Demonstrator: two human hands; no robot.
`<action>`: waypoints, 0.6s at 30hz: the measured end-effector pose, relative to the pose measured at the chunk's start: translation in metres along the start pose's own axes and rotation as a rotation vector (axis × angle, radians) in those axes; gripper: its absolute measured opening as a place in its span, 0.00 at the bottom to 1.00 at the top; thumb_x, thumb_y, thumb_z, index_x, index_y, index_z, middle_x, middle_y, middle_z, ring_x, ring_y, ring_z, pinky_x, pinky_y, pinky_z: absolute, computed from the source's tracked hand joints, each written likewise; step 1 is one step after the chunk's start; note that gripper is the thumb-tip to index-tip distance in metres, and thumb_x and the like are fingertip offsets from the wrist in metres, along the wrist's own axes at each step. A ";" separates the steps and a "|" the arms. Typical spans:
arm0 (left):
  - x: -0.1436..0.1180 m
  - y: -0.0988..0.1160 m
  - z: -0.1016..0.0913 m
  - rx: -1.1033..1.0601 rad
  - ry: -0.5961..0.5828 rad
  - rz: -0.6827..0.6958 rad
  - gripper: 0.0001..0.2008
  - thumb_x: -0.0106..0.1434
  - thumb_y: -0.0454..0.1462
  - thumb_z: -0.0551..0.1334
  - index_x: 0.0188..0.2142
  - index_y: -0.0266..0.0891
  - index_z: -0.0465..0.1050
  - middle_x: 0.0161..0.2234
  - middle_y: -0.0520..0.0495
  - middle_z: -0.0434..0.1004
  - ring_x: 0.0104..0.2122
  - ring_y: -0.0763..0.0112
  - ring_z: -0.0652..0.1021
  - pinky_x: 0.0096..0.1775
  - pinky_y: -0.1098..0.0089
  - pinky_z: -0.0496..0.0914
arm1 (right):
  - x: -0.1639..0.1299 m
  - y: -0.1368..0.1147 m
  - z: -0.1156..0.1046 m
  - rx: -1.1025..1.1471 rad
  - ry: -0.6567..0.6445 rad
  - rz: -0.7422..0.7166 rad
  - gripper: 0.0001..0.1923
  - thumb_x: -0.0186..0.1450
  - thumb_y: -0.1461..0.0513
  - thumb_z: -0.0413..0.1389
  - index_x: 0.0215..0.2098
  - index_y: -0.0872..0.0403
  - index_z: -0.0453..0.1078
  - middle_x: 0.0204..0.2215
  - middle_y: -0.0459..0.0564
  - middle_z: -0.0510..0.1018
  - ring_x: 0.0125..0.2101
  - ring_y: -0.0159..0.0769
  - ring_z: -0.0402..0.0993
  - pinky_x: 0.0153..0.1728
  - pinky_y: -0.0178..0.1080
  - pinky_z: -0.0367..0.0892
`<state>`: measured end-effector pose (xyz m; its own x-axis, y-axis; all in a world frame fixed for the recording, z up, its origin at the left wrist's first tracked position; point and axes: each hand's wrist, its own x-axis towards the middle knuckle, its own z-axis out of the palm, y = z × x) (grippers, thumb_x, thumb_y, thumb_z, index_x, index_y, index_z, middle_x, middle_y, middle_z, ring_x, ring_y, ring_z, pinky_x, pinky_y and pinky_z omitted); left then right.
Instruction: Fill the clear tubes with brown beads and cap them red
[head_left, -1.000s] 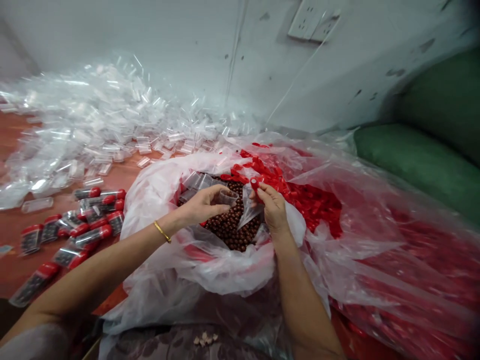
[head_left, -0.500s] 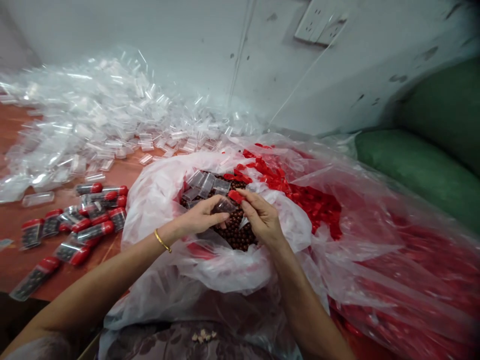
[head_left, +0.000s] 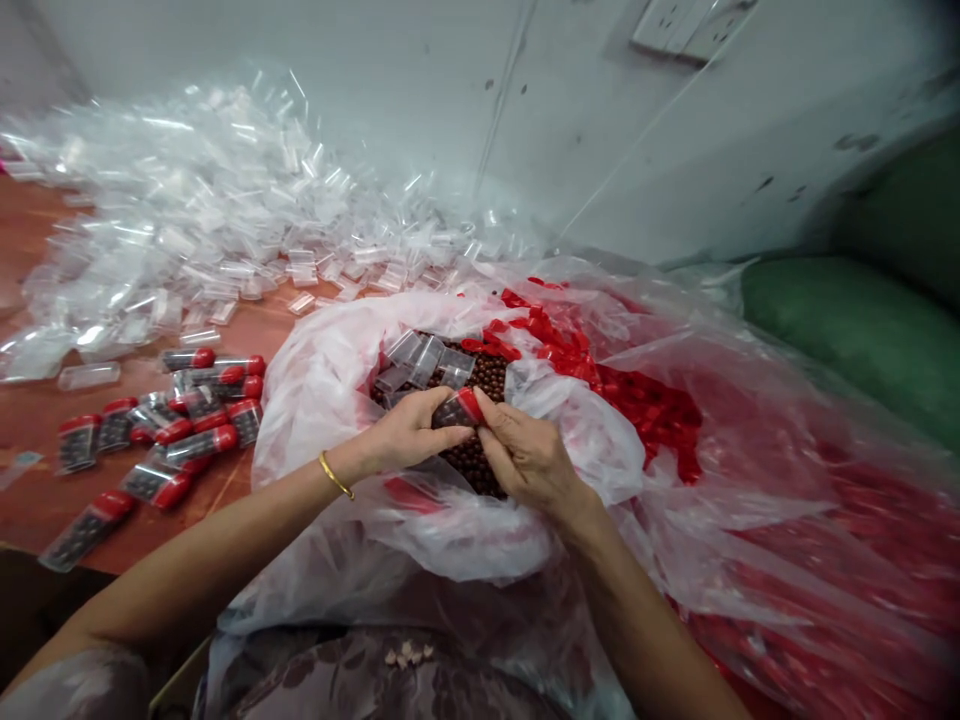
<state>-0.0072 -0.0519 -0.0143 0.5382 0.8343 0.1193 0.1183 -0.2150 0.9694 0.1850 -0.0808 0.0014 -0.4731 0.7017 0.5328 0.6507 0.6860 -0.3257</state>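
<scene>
My left hand [head_left: 415, 428] grips a small clear plastic container [head_left: 452, 411] filled with dark balls. At its right end sits a red cap [head_left: 471, 404], pinched by the fingers of my right hand [head_left: 531, 450]. Both hands are over a white plastic bag [head_left: 315, 370], whose opening shows many round brown balls [head_left: 491, 375]. Several empty clear containers [head_left: 429, 360] lie on the balls behind my left hand. Loose red caps [head_left: 562, 345] are heaped just beyond and to the right of the opening.
A large pile of empty clear containers [head_left: 195, 200] covers the table's back left. Filled red-capped containers [head_left: 202, 443] lie on the red-brown table [head_left: 225, 500] at left. On the right spreads a clear bag of red caps [head_left: 810, 540], near a green cushion [head_left: 832, 320].
The red cap, held just off the container before, is now on its end. My right hand has closed in against the container. The view has shifted slightly.
</scene>
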 end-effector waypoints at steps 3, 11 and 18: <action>0.001 0.006 0.000 0.067 -0.106 -0.040 0.15 0.55 0.45 0.64 0.33 0.34 0.69 0.25 0.54 0.66 0.25 0.76 0.66 0.27 0.75 0.59 | 0.006 0.002 -0.003 0.172 0.046 0.123 0.19 0.69 0.55 0.46 0.39 0.53 0.78 0.22 0.49 0.76 0.22 0.33 0.72 0.26 0.36 0.68; -0.001 0.012 0.002 0.277 -0.217 0.016 0.09 0.53 0.40 0.63 0.26 0.36 0.67 0.20 0.57 0.64 0.20 0.79 0.63 0.23 0.76 0.55 | 0.033 -0.001 0.038 0.697 0.031 0.503 0.41 0.66 0.39 0.25 0.63 0.50 0.59 0.47 0.52 0.75 0.42 0.35 0.75 0.43 0.39 0.71; 0.001 0.006 0.007 0.519 -0.186 0.113 0.07 0.53 0.37 0.63 0.29 0.34 0.72 0.25 0.49 0.74 0.22 0.74 0.69 0.27 0.73 0.60 | 0.030 -0.002 0.035 0.557 -0.116 0.299 0.35 0.69 0.43 0.35 0.68 0.48 0.51 0.67 0.49 0.56 0.67 0.40 0.49 0.67 0.48 0.42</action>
<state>0.0003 -0.0557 -0.0098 0.7039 0.6981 0.1312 0.4208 -0.5586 0.7147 0.1490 -0.0542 -0.0090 -0.4002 0.8732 0.2781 0.3736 0.4325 -0.8206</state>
